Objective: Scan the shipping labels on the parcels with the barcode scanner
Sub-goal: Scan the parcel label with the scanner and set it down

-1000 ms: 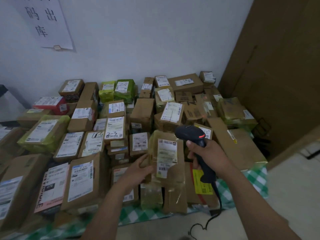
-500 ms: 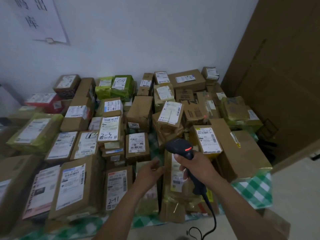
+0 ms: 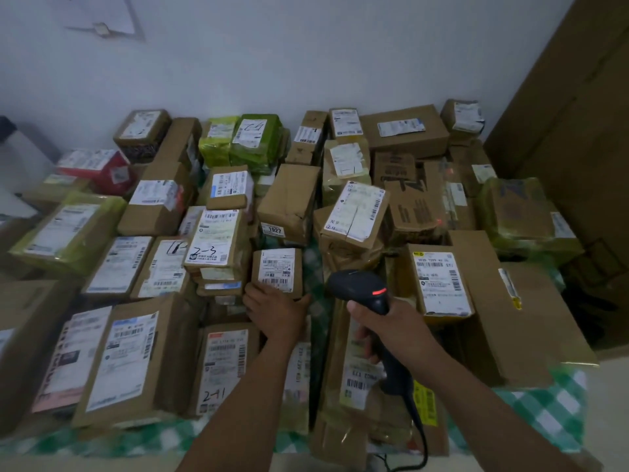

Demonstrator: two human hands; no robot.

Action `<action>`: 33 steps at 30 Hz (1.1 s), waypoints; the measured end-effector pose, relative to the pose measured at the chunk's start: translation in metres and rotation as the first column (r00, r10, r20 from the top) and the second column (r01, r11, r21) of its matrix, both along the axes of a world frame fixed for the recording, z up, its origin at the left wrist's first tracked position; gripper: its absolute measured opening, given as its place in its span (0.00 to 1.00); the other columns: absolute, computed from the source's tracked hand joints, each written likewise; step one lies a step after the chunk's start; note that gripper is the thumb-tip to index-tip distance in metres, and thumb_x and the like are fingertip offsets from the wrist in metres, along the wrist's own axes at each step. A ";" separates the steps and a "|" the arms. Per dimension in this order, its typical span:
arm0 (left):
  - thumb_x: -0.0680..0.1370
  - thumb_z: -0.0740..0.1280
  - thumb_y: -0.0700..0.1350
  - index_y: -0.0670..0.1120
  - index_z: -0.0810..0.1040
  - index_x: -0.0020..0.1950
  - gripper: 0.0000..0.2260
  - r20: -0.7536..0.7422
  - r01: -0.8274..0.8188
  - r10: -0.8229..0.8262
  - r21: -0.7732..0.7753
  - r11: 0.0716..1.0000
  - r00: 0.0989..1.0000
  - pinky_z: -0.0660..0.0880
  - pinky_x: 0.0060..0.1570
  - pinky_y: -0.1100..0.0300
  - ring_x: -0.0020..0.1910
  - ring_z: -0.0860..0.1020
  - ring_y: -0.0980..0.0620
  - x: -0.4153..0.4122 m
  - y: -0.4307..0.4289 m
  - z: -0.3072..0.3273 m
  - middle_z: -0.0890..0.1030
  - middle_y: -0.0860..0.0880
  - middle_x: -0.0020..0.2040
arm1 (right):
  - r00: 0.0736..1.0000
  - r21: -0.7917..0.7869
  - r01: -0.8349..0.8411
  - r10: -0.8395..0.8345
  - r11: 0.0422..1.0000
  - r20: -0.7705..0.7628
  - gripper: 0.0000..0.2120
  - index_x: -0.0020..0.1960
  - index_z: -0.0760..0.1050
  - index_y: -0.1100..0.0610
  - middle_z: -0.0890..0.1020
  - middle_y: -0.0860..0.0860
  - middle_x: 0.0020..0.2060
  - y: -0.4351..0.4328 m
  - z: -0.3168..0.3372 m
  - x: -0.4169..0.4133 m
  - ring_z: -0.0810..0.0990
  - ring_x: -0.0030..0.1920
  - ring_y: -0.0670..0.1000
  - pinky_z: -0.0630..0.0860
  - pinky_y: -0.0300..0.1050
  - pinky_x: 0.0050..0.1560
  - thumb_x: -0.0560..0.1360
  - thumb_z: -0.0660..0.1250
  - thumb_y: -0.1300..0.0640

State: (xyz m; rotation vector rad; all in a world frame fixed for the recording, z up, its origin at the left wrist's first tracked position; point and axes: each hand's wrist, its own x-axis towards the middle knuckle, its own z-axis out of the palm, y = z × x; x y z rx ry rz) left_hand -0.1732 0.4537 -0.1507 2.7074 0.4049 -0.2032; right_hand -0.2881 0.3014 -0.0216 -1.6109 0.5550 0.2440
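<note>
Parcels [image 3: 153,206] are heaped over a counter spread with a green-and-white checked cloth [image 3: 544,403], reaching back to the white wall [image 3: 306,63] at 12 o'clock. The right hand [image 3: 391,330] is clamped round the grip of the black barcode scanner [image 3: 360,287]. The scanner's head points toward 11 o'clock and shows a red light on top, and its dark cable [image 3: 417,434] trails off toward 6 o'clock.

At 9 o'clock from the scanner, just beside it, the left hand [image 3: 277,313] lies against the near edge of a small brown parcel [image 3: 297,267]. Its fingers are at the left corner and its thumb is toward the right one. Whether it grips the box or merely touches it, I cannot tell. That parcel's white shipping label [image 3: 276,270] faces up, with its barcodes showing. The two hands are near each other but apart.

Under the right hand lies a long taped parcel [image 3: 333,386] with its own label. At 10 o'clock from the small parcel is a stack whose top label is marked "2-3" [image 3: 212,238]. At 12 o'clock sits a box tagged "1927" [image 3: 289,202].
</note>
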 end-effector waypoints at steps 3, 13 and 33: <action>0.66 0.76 0.65 0.33 0.46 0.77 0.59 -0.025 -0.089 0.086 -0.115 0.989 0.996 0.62 0.70 0.45 0.72 0.60 0.36 0.002 -0.005 -0.001 0.57 0.35 0.74 | 1.000 0.025 -0.021 0.021 0.999 -0.008 0.15 0.37 0.76 0.63 0.79 0.57 0.29 -0.002 0.000 0.002 0.77 0.25 0.54 0.75 0.46 0.29 0.75 0.71 0.52; 0.66 0.78 0.59 0.40 0.45 0.80 0.58 0.165 0.019 0.044 -0.363 0.931 0.985 0.64 0.69 0.49 0.75 0.56 0.41 -0.030 0.010 0.049 0.53 0.41 0.77 | 0.995 0.079 -0.064 0.057 0.995 0.087 0.07 0.46 0.79 0.58 0.83 0.57 0.36 0.001 0.025 0.000 0.82 0.33 0.54 0.79 0.48 0.34 0.75 0.70 0.54; 0.75 0.73 0.45 0.59 0.68 0.69 0.26 0.050 0.068 -0.050 -0.872 0.485 0.998 0.76 0.50 0.60 0.57 0.79 0.54 -0.079 0.096 0.139 0.79 0.53 0.60 | 0.980 0.456 0.078 -0.152 0.886 0.128 0.22 0.52 0.77 0.62 0.83 0.60 0.46 0.058 0.053 -0.022 0.84 0.47 0.58 0.80 0.50 0.47 0.67 0.70 0.46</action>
